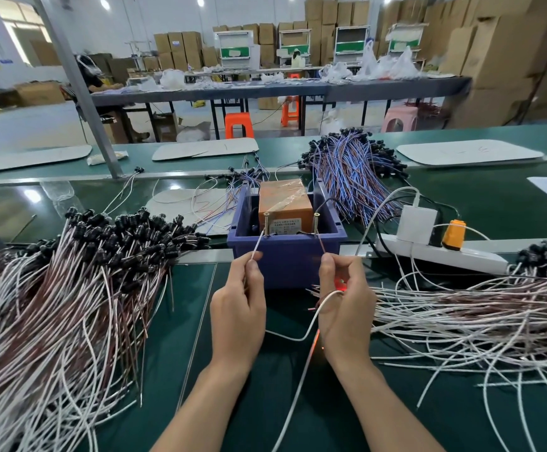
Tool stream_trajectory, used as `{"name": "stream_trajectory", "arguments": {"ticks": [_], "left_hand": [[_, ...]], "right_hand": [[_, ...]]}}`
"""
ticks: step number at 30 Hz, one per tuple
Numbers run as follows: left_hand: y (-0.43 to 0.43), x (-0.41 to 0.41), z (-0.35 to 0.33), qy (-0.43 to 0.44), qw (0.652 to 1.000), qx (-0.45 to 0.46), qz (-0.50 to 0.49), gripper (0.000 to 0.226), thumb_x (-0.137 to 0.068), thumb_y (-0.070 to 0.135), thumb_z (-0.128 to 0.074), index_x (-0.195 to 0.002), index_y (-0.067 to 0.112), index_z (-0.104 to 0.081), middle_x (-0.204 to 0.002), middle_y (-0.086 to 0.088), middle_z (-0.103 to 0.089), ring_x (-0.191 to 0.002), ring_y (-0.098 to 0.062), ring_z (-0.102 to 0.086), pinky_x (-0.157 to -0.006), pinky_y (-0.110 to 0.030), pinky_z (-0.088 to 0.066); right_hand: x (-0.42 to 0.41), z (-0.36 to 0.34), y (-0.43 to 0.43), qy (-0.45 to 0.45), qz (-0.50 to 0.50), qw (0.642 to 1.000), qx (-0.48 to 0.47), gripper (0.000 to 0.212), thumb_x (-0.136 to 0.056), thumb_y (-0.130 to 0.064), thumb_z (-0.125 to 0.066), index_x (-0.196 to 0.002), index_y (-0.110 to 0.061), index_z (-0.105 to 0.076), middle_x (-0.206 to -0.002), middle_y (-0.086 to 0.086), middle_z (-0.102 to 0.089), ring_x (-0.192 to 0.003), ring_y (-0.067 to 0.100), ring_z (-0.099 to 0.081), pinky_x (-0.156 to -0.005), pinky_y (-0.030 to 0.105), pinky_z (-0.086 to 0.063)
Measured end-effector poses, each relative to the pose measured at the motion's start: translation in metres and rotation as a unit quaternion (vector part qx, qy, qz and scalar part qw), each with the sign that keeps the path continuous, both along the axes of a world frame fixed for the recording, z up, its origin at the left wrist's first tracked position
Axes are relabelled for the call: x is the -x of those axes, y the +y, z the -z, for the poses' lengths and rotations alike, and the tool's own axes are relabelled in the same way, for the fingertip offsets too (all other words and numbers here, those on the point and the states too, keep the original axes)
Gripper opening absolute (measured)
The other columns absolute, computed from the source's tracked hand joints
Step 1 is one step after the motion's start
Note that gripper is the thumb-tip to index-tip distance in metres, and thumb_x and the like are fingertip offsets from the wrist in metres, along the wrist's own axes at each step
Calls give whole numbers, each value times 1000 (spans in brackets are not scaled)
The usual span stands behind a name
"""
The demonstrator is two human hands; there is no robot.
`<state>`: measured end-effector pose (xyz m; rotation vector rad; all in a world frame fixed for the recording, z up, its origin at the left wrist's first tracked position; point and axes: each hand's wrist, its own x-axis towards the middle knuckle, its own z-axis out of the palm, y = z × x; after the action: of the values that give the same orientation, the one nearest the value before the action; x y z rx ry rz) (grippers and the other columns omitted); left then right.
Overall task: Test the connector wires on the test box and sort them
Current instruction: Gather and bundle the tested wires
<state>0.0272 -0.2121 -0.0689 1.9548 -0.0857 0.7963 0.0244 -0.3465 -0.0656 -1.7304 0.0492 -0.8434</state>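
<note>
Here, the left hand [237, 308] pinches a white wire [258, 244] just ahead of its fingertips, tip at the left screw [266, 223] of the test box [285, 259] — the right hand [345, 308] pinches a brown wire [321, 244] up to the right screw [315, 223], a red glow [340, 282] between its fingers

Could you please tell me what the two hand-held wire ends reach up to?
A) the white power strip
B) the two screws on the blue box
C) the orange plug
B: the left hand holds a white wire to the left screw, the right hand a brown wire to the right screw.
</note>
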Motion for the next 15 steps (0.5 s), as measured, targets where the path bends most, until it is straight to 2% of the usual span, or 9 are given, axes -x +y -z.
{"name": "stream_trajectory", "arguments": {"ticks": [5,11,15], "left_hand": [[0,0,0,-1,1000,-3,3,26,-104,45,-35,-114,38,-57,-64,1,-53,-45,-10,-41,-44,-27,-34],[1,1,-1,-2,1000,-3,2,25,-105,43,-35,-114,36,-58,-60,9,-50,-45,-9,-41,-44,-20,-32],[1,1,0,0,1000,-7,-3,24,-104,42,-35,-113,37,-58,-57,11,-47,-44,-10,-40,-45,-22,-31]], "right_hand": [[0,0,1,-6,7,1000,9,26,-101,-44,-47,-96,-22,-60,-73,-16,-63,-72,0,-61,-61,8,-42],[0,1,0,-5,6,1000,11,19,-102,-42,-49,-96,-26,-59,-72,-15,-63,-72,2,-62,-60,10,-43],[-1,2,0,-10,8,1000,19,21,-103,-42,-49,-96,-25,-59,-71,-14,-63,-71,4,-62,-59,12,-43]]}}
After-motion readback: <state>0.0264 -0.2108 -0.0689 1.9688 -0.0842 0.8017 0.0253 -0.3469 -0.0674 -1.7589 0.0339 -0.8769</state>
